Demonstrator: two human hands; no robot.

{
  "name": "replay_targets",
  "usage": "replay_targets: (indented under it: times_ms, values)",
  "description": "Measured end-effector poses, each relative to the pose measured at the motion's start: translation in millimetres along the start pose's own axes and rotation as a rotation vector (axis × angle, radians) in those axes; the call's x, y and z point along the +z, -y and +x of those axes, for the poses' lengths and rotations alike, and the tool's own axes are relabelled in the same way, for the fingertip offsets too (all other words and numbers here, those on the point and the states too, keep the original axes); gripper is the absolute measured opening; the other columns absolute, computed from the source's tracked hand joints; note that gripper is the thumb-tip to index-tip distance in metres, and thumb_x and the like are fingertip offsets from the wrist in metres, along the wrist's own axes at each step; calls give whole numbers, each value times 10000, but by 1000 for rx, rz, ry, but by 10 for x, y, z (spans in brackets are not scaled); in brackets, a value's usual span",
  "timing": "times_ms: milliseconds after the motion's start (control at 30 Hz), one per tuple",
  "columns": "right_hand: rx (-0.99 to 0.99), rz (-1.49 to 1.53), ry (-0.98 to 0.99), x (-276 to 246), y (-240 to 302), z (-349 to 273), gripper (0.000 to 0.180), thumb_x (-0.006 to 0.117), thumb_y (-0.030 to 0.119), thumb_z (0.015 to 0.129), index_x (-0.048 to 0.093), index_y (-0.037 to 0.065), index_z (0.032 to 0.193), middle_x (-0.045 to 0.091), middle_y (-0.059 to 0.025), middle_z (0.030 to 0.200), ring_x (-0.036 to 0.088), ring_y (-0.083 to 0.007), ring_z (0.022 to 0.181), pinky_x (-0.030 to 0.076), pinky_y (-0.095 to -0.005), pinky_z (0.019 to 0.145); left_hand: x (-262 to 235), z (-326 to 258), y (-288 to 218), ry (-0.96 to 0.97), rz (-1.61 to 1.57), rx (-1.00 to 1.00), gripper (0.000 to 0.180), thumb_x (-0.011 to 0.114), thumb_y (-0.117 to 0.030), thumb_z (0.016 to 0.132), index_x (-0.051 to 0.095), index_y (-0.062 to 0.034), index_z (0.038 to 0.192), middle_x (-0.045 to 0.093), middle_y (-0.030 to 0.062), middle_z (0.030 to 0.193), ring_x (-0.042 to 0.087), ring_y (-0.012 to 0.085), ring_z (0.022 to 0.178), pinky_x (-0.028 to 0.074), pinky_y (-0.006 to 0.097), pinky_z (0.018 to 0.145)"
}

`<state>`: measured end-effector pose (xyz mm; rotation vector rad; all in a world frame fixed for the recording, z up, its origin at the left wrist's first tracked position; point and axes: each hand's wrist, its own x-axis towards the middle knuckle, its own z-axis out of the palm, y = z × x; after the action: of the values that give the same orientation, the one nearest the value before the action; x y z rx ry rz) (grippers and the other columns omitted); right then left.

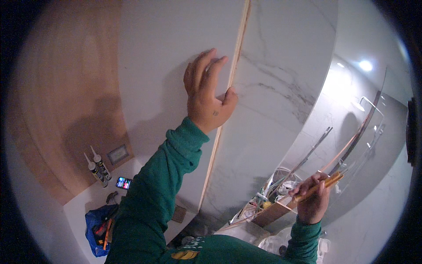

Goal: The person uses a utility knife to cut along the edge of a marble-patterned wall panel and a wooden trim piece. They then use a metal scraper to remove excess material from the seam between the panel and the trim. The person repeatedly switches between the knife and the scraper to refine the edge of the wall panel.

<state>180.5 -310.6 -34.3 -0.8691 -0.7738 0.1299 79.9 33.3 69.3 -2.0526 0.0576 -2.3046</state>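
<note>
My left hand (206,90), in a green sleeve, is raised flat against the wall, fingers spread, thumb touching a thin pale wooden strip (233,66) that runs down the joint between a plain white panel (167,48) and a marble-veined panel (281,75). My right hand (313,199) is lower at the right, closed around a slim wooden-handled tool (323,183) with a yellowish shaft pointing up to the right.
Two sealant cartridges (97,169) stand on a white ledge at the lower left beside a phone (124,182) with a lit screen and a blue tool bag (100,224). A wall socket (118,154) sits on the wood-toned wall. Metal rails and a glass shower screen (360,132) stand right.
</note>
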Motion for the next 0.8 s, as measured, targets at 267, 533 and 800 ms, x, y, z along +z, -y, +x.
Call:
replay_targets:
  times_ms: [267,533,800]
  values:
    - [152,-63,303,458,44,125,570,590,434,1038,503,-46,1334,615,-101,825,608,-208,712,568,-433,719,-194,-320,-252,29,-106,-13,614,741,-88,775,578,-48,1365,537,197,1449,464,421,1362,311,538,1187]
    - [91,-231,515,1106,-51,265,423,561,304,1068,504,-5,1352,667,-115,1086,608,-178,965,521,-333,849,-544,-959,-951,238,-599,-397,398,656,6,874,590,-37,1264,638,162,1122,646,337,993,513,416,894]
    - [-71,-353,543,1643,-290,529,379,681,283,1026,581,13,1273,696,-105,944,659,-155,761,538,-329,686,-814,-677,-943,334,-441,-325,844,677,-13,794,328,26,1562,528,260,1410,637,390,1152,546,437,951]
